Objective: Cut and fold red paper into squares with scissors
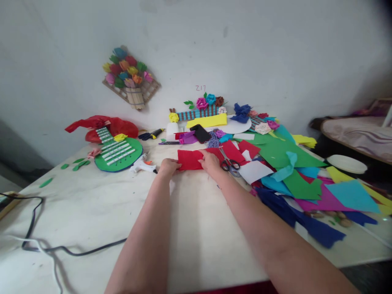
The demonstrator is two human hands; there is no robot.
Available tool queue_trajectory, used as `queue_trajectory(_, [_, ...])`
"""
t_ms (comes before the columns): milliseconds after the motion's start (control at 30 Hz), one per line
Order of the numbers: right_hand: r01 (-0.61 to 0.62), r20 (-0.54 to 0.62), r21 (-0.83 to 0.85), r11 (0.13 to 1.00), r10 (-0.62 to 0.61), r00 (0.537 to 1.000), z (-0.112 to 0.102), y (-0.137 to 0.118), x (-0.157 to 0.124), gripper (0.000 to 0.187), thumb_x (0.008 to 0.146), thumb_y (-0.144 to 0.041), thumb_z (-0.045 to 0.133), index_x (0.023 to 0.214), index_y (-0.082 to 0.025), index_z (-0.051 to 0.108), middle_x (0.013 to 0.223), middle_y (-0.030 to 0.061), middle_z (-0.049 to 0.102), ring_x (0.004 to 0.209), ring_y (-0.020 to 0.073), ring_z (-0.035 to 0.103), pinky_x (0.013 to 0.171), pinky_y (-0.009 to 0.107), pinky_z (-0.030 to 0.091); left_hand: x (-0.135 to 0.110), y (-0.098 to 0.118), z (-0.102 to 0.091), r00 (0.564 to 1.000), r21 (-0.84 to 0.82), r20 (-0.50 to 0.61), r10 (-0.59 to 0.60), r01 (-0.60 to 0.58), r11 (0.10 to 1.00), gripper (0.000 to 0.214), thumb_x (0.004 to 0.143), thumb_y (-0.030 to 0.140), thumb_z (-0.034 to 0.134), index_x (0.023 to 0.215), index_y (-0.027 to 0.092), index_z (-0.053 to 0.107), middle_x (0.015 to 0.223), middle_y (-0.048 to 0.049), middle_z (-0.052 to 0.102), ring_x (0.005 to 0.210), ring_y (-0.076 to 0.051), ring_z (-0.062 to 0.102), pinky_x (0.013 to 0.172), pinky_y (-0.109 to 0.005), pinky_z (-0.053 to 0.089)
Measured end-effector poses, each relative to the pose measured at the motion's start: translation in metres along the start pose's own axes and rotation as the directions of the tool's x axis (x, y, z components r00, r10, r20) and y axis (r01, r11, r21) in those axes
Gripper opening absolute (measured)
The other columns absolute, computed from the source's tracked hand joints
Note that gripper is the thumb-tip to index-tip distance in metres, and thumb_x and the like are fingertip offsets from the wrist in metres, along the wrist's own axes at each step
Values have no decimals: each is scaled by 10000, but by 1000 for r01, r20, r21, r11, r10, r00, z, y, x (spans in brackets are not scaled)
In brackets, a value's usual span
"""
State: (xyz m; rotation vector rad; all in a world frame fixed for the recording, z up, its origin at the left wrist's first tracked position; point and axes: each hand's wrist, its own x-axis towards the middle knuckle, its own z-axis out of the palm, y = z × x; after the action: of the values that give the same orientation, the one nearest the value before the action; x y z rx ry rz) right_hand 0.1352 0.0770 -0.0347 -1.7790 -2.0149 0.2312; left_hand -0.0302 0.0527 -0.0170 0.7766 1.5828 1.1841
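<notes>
Both of my arms reach out over the white table [92,212]. My left hand [168,166] grips the near left edge of a red paper sheet [190,158], fingers curled on it. My right hand [210,160] pinches the same sheet near its middle. The sheet lies flat on the table. Scissors with dark handles [229,163] lie just right of my right hand. A white glue gun [143,165] rests left of my left hand.
A pile of coloured paper sheets [300,179] covers the table's right side. A green disc with white strips [118,153] and a red bag [101,124] are at the left. Paper flower crafts [208,108] stand by the wall. A black cable [36,228] runs across the left.
</notes>
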Motion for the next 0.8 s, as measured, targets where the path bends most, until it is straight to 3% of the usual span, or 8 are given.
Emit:
queue_trajectory(267, [31,-32,-11,999,-31,999,1,3,-2,418,832,-291,538,1247,-321,507,1128,42,615,1010,194,575,827,309,442,3,-2,-1,999,47,-13,52,-52,998,196,623,-51,617,625,140,570,552,-27,581,611,-179,622,624,-280,521])
queue_trajectory(467, [23,6,-59,998,-23,1000,-1,0,-3,364,837,-300,525,1199,-293,555,1129,62,582,994,194,573,811,298,438,4,-2,0,999,61,-24,47,-45,997,199,631,-41,607,743,123,593,528,-6,569,569,-158,610,635,-278,525])
queue_trajectory(600, [21,4,-136,990,-20,1000,-2,-3,-6,318,844,-321,503,1141,-263,600,1130,88,542,926,195,584,758,296,445,3,-1,0,998,64,-45,33,-30,998,189,623,-45,614,687,128,573,527,-8,558,573,-164,610,625,-278,522])
queue_trajectory(800, [200,-128,-230,953,-233,964,-6,-10,-9,302,839,-281,481,1086,-190,631,1206,119,506,1083,254,456,823,347,418,4,-1,1,999,31,-34,2,-1,1000,228,613,-50,617,577,154,523,559,-12,551,675,-200,641,645,-289,521])
